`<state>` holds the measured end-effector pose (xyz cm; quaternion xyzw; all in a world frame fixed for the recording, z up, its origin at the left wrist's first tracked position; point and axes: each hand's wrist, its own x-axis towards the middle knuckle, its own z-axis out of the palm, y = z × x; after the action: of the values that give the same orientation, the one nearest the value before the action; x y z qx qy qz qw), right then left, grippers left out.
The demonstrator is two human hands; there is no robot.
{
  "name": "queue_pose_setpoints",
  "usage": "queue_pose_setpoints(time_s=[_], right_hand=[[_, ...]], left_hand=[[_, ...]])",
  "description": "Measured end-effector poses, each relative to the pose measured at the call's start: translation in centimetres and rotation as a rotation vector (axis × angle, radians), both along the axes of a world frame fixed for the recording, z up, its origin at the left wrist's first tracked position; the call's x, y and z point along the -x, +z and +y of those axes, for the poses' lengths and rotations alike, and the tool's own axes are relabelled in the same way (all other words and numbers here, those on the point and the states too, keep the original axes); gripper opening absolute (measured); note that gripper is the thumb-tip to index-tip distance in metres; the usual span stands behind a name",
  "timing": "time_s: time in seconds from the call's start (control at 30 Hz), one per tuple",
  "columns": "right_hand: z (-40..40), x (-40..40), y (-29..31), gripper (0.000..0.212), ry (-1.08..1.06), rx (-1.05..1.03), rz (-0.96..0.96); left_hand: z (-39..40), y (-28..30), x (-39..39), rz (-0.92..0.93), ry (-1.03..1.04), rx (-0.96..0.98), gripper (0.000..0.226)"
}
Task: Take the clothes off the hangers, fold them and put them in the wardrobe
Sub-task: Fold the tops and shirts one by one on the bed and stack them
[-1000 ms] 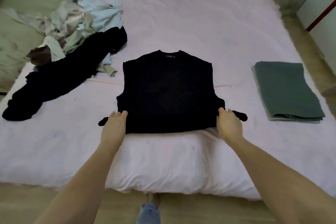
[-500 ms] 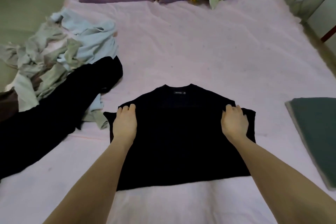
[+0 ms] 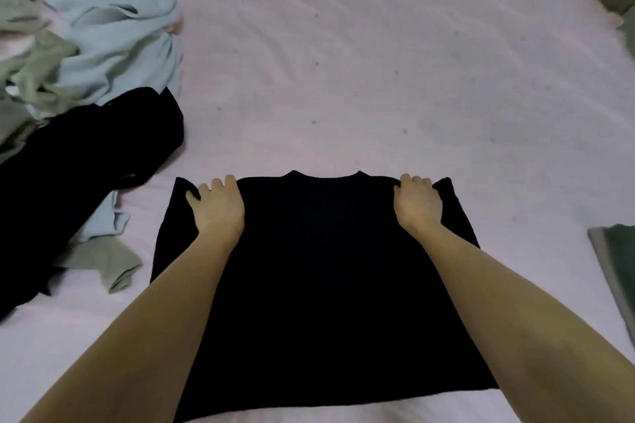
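Both hands [image 3: 220,206] [image 3: 417,204] slid to black top [image 3: 319,268] shoulders, fingertips curled under, hem cropped

Soft, even, rather dim light casts almost no shadows, the picture looks slightly blurred throughout, wide-angle bending stretches the edges, and the flat black knitted garment [image 3: 323,271] shows no texture.

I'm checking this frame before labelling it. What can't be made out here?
- Black top: near hem on the left, cut by the head view's bottom edge; fabric too dark for detail.
- Left hand and right hand: fingertips curl over the far edge, so the grip beneath is hidden.
- Folded green garment: cut by the right edge.
- Clothes pile: cut by the left edge.
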<state>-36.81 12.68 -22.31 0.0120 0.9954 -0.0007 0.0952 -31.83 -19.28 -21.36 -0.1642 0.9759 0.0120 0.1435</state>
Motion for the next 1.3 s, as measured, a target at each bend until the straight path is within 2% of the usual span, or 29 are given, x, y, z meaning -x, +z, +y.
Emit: queue_pose_setpoints(time_s=[0.13, 0.23, 0.33, 0.4, 0.47, 0.57, 0.73, 0.87, 1.0, 1.13, 1.3], right_hand=[[1.4, 0.8, -1.3, 0.036, 0.071, 0.135, -0.091], [2.8, 1.0, -1.2, 0.038, 0.141, 0.193, -0.195], [2.9, 1.2, -1.1, 0.023, 0.157, 0.266, -0.302], [2.5, 1.1, -1.2, 0.013, 0.194, 0.227, -0.321], [2.1, 1.0, -0.8, 0.007, 0.188, 0.201, -0.280], [1.9, 0.7, 0.9, 0.004, 0.127, 0.201, -0.193], [1.5, 0.8, 6.3, 0.016, 0.086, 0.261, -0.012], [1.7, 2.1, 13.7, 0.021, 0.082, 0.315, 0.146], [2.5, 2.0, 21.0, 0.023, 0.140, 0.322, 0.213], [4.4, 0.3, 25.4, 0.025, 0.154, 0.271, 0.253], [6.3, -5.0, 25.7, 0.028, 0.231, 0.223, 0.177]], left_hand=[[-1.1, -2.4, 0.7, -0.008, -0.147, -0.002, 0.045], [-2.2, -2.8, 0.9, 0.064, -0.347, -0.010, 0.051], [-2.0, -2.5, 1.0, -0.014, -0.398, -0.096, 0.045], [-1.2, -2.1, 1.0, -0.088, -0.375, -0.161, 0.037], [-0.3, -1.5, 1.0, -0.093, -0.337, -0.190, 0.031], [0.2, -0.1, 1.2, -0.033, -0.308, -0.134, 0.025], [-0.3, 5.1, 1.8, 0.118, -0.303, -0.051, 0.023], [0.1, 13.7, 3.2, 0.268, -0.340, 0.022, 0.023], [0.8, 21.0, 3.4, 0.350, -0.363, 0.053, 0.022], [1.6, 26.3, 1.9, 0.363, -0.417, 0.149, 0.020], [2.3, 27.3, -2.8, 0.268, -0.515, 0.231, 0.019]])
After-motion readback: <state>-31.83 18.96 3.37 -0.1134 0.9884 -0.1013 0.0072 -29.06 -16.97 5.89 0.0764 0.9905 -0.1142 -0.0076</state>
